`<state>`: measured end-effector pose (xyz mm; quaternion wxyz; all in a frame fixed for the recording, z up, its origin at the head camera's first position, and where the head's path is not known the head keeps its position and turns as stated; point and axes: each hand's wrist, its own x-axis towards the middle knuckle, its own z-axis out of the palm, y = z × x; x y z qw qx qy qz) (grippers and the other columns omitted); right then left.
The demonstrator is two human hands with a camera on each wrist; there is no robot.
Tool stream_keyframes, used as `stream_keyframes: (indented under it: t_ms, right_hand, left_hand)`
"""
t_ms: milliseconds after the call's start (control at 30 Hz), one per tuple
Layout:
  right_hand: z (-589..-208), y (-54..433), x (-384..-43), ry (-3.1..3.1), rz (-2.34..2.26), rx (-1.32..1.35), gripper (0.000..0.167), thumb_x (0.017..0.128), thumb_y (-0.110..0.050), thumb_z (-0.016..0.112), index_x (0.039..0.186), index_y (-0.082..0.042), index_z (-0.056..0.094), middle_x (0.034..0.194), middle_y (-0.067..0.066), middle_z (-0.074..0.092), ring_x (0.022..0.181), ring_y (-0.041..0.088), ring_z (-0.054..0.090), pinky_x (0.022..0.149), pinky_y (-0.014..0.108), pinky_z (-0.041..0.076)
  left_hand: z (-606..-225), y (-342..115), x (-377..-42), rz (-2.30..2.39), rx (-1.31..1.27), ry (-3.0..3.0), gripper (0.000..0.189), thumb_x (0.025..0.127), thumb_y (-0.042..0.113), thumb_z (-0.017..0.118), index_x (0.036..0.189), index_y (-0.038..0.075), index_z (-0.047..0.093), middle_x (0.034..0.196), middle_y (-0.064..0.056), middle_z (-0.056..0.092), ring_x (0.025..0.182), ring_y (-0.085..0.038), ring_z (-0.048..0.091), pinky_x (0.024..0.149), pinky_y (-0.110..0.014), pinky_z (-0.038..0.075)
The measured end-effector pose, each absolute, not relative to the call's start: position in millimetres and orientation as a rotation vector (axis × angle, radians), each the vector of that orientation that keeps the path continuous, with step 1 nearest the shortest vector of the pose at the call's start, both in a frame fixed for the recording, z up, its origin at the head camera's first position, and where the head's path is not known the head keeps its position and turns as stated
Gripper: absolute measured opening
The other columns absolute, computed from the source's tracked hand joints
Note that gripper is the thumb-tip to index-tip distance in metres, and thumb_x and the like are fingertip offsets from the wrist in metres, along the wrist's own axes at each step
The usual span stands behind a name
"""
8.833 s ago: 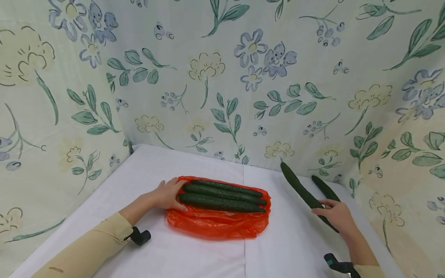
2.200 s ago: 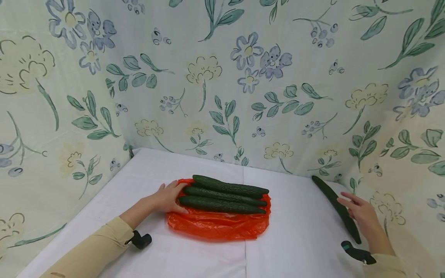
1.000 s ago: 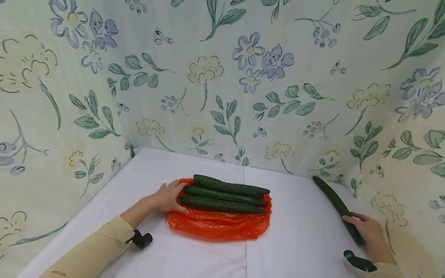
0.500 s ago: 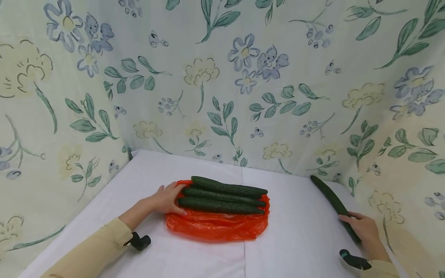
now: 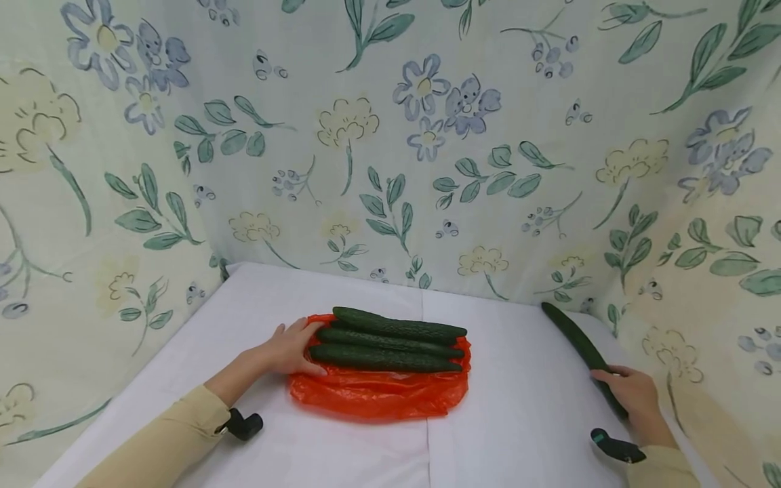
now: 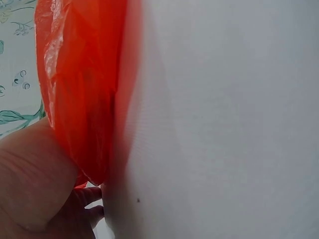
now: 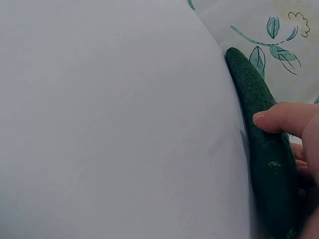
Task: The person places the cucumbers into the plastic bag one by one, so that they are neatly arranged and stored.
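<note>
Several dark green cucumbers (image 5: 390,357) lie side by side on a red plastic bag (image 5: 378,398) mid-table; the rearmost cucumber (image 5: 399,325) rests on top of the others. My left hand (image 5: 293,349) holds the bag's left end, thumb in front. In the left wrist view, the thumb base presses the red plastic (image 6: 82,89), and the fingers are partly hidden. At the table's right side, my right hand (image 5: 631,396) grips a single cucumber (image 5: 573,333) near its closer end. The right wrist view shows the thumb across this cucumber (image 7: 254,94), which lies against the white cloth.
A white cloth (image 5: 512,407) with a centre crease covers the table. Floral curtains (image 5: 342,169) stand behind it and at both sides. Each wrist bears a black camera mount, such as the left mount (image 5: 245,425).
Earlier my right hand held another cucumber, which then lay on the bag's pile. The right hand reached the lone cucumber and took hold of it. My left hand stayed at the bag.
</note>
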<state>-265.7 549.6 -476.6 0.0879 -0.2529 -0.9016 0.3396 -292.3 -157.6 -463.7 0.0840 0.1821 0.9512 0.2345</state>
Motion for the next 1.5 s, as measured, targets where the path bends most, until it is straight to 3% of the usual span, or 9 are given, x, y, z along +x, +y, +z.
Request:
stream_keyframes:
  t_ms: [300, 767, 1500]
  right_hand:
    - [-477.3, 549.3, -264.3, -2.669, 1.034, -0.8, 0.082, 0.086, -0.047, 0.073, 0.14, 0.01, 0.049, 0.148, 0.038, 0.039, 0.132, 0.054, 0.039, 0.105, 0.062, 0.039]
    - [-472.5, 547.7, -266.4, -2.596, 1.144, -0.887, 0.077, 0.085, -0.037, 0.076, 0.142, 0.006, 0.049, 0.149, 0.036, 0.038, 0.132, 0.052, 0.041, 0.102, 0.065, 0.039]
    - [-456.4, 533.6, -264.6, -2.65, 1.154, -0.796, 0.079, 0.086, -0.044, 0.075, 0.141, 0.007, 0.05, 0.146, 0.034, 0.043, 0.123, 0.049, 0.048, 0.095, 0.061, 0.044]
  left_hand:
    - [-463.0, -157.2, -289.7, 0.723, 0.522, 2.832, 0.106, 0.071, 0.058, 0.085, 0.154, 0.014, 0.035, 0.156, -0.017, 0.035, 0.147, -0.039, 0.028, 0.119, -0.071, 0.007]
    - [-464.3, -160.1, -292.0, 0.691, 0.539, 2.837, 0.11, 0.07, 0.063, 0.082, 0.156, 0.016, 0.033, 0.159, -0.018, 0.031, 0.149, -0.039, 0.025, 0.119, -0.07, 0.006]
    - [-465.8, -161.1, -291.5, 0.682, 0.554, 2.835, 0.111, 0.071, 0.066, 0.08, 0.157, 0.015, 0.032, 0.159, -0.019, 0.03, 0.149, -0.04, 0.025, 0.119, -0.071, 0.006]
